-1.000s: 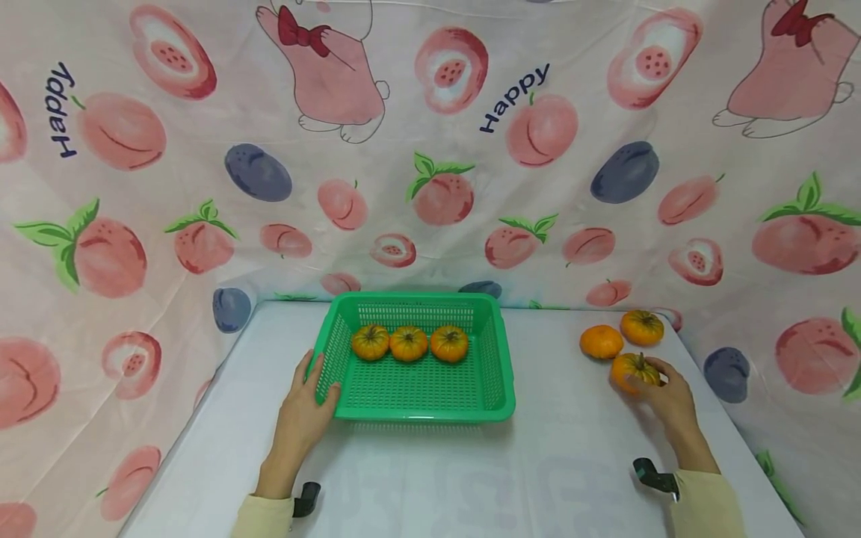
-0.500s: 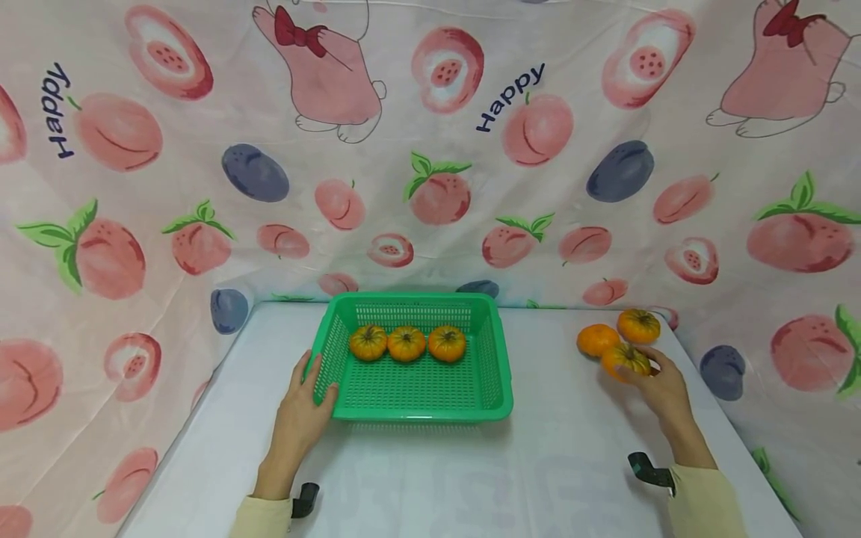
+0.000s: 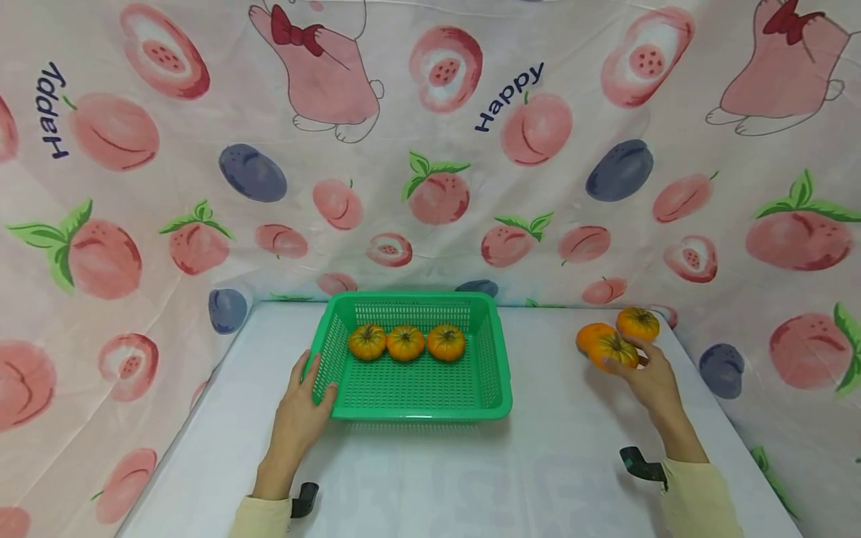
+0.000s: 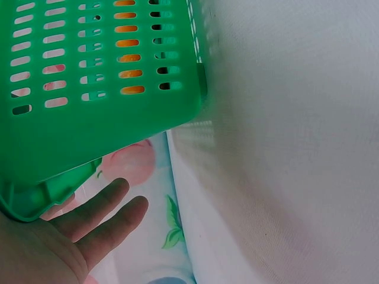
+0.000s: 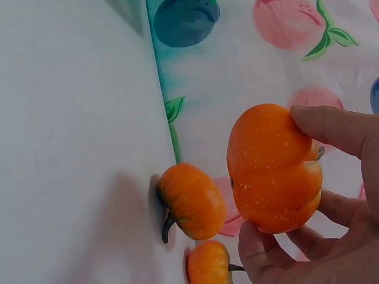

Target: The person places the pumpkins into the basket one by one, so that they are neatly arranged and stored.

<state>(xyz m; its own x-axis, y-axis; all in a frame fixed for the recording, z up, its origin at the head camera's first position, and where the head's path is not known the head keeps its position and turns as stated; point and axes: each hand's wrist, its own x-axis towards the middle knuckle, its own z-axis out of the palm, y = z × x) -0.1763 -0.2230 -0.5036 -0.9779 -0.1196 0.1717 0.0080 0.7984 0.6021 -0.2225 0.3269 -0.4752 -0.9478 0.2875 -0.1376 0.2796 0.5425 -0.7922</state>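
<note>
Between the thumb and fingers of my right hand (image 3: pixel 655 381) is a small orange pumpkin (image 5: pixel 272 168), held above the table in the right wrist view. Two more small pumpkins lie just beyond it, one (image 3: pixel 587 338) partly hidden behind the held one and another (image 3: pixel 637 323) at the back right. My left hand (image 3: pixel 301 418) is at the left rim of a green plastic basket (image 3: pixel 424 415), its fingers extended along the outside. Three small pumpkins (image 3: pixel 406 344) sit in a row inside the basket, towards its back wall.
A white-covered table (image 3: pixel 551 463) carries everything. Behind it and along the sides hangs a fruit-printed cloth (image 3: pixel 383 172), close to the table's back edge. Dark wrist-worn pieces (image 3: pixel 642 465) stick out near both sleeves.
My right hand has moved left and slightly away from me with the pumpkin, which now overlaps the left loose one. My left hand and the basket stay in place.
</note>
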